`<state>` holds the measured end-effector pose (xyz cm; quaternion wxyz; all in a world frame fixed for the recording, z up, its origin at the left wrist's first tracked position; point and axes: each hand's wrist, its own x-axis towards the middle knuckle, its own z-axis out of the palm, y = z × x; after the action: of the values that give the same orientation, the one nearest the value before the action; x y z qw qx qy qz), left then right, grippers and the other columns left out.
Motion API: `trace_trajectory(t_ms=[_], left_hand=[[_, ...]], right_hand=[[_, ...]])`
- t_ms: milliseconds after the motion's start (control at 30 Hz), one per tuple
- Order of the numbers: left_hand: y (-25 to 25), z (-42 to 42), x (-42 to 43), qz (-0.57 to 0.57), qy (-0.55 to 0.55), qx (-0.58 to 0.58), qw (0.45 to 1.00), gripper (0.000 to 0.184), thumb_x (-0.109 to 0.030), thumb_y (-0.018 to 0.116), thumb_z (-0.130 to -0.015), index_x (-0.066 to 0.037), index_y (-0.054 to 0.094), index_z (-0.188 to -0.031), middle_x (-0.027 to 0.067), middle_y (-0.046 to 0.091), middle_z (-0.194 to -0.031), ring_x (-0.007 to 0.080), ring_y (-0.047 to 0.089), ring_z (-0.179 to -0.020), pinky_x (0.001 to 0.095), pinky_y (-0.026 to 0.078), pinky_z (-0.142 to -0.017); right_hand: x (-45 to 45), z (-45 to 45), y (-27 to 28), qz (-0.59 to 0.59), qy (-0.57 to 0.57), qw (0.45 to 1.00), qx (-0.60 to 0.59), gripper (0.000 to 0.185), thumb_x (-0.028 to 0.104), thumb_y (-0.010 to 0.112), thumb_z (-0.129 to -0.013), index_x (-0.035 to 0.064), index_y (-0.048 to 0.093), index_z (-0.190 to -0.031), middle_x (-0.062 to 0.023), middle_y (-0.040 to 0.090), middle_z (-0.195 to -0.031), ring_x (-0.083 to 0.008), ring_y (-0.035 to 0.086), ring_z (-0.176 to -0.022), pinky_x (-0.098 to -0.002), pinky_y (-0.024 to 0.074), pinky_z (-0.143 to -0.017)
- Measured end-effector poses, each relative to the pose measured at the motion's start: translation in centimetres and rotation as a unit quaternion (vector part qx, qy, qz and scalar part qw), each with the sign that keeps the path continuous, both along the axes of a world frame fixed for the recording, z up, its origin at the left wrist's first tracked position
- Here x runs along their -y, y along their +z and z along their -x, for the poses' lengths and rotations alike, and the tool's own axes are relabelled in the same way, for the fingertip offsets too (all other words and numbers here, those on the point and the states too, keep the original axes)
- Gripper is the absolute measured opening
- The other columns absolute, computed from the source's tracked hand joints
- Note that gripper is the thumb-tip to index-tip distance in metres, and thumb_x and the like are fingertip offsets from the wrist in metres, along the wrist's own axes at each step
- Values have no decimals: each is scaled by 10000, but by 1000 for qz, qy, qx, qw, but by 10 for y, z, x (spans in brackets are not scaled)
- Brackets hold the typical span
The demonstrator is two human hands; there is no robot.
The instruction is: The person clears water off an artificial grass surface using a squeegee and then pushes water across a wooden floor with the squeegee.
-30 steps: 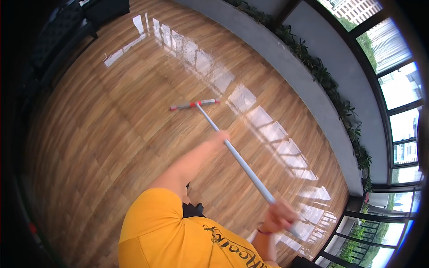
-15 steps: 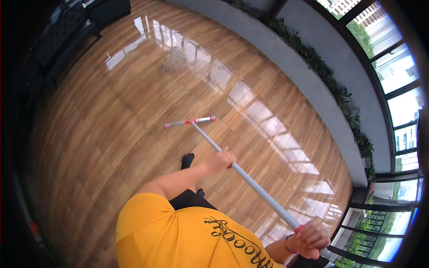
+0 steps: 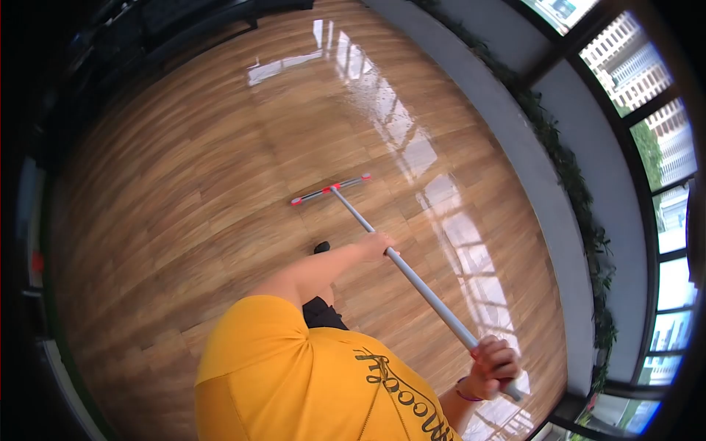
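Note:
My left hand (image 3: pixel 376 244) is wrapped around the lower half of a long grey pole on a floor squeegee (image 3: pixel 430 300). Higher up, near the pole's end, my right hand (image 3: pixel 494 365) is closed round it. The squeegee's wide head (image 3: pixel 331 189), grey with red end caps and a red middle joint, rests on the wood-look floor (image 3: pixel 220 184). The pole slants from my right hand down to that head. A dark-covered foot (image 3: pixel 321 248) shows just below the head.
A low grey planter wall (image 3: pixel 507 140) with green plants (image 3: pixel 581 198) curves along the right, below tall windows (image 3: pixel 647 147). Dark furniture (image 3: pixel 169 33) stands at the upper left. The floor looks glossy, with speckled wet patches (image 3: pixel 375 99) among window reflections.
The squeegee head has shifted slightly right and up in view and tilted more. My right hand has moved left and up with the pole. The view has turned a little.

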<state>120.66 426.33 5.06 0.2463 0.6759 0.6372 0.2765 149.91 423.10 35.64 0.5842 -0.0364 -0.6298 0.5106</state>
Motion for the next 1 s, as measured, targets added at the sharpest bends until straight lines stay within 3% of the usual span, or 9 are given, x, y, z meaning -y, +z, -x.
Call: trace_trajectory(t_ms=[200,267,333,500,567,667,867,933,1000], left_hand=[[28,78,60,-96,61,64,991,223,-279,640,-812,-94,531,-751,111,600,-739,339,595,-729,447,465,-635],[36,116,74,42,42,22,998,166,-227,649,-786,-117,527,-811,108,599,-744,337,606,-745,451,460,-631],[23,152,92,76,96,36,992,193,-266,650,-791,-116,533,-823,116,609,-766,345,608,-771,459,463,-650],[3,249,152,164,236,55,956,227,-303,642,-816,-105,542,-862,132,618,-795,357,606,-805,468,462,-677],[0,278,169,185,293,94,933,222,-300,640,-821,-107,560,-897,131,627,-815,355,607,-820,467,462,-683],[-33,300,201,226,379,62,895,224,-278,652,-815,-115,579,-950,138,636,-869,347,609,-855,455,468,-700],[-52,305,239,221,551,74,801,242,-245,690,-795,-85,573,-934,154,620,-909,351,587,-898,416,468,-762],[-98,307,236,253,626,45,736,345,-277,655,-819,-131,552,-1115,116,584,-1140,315,515,-1124,438,387,-976],[-130,296,215,314,672,64,668,421,-315,642,-828,-133,515,-1186,108,521,-1248,307,433,-1220,476,333,-1016]], right_hand=[[-85,59,29,158,90,967,-175,287,208,622,-873,109,389,-738,-15,343,-652,-90,323,-425,-226,300,-400],[-124,109,26,193,120,959,-172,264,183,580,-896,105,385,-737,-14,344,-654,-90,309,-418,-228,292,-394],[-158,166,8,240,154,945,-159,231,146,470,-953,96,392,-741,-12,339,-648,-92,289,-428,-231,287,-396],[-185,340,-28,391,195,899,-34,295,346,518,-949,119,439,-777,2,397,-692,-128,385,-593,-270,379,-574],[-194,399,-41,398,245,881,73,253,365,515,-943,132,474,-852,-23,469,-759,-174,469,-746,-380,439,-785],[-202,454,-61,410,370,814,182,243,339,505,-954,110,482,-877,-77,552,-862,-252,558,-904,-479,437,-927],[-187,557,-124,465,403,738,276,189,275,511,-964,94,482,-917,-94,565,-868,-299,591,-956,-435,502,-845],[-189,595,-160,514,389,703,301,150,235,538,-952,93,493,-935,-85,571,-853,-281,615,-916,-431,512,-830],[-189,614,-183,503,372,694,356,142,232,558,-939,94,523,-944,-71,585,-857,-273,605,-945,-423,510,-821]])
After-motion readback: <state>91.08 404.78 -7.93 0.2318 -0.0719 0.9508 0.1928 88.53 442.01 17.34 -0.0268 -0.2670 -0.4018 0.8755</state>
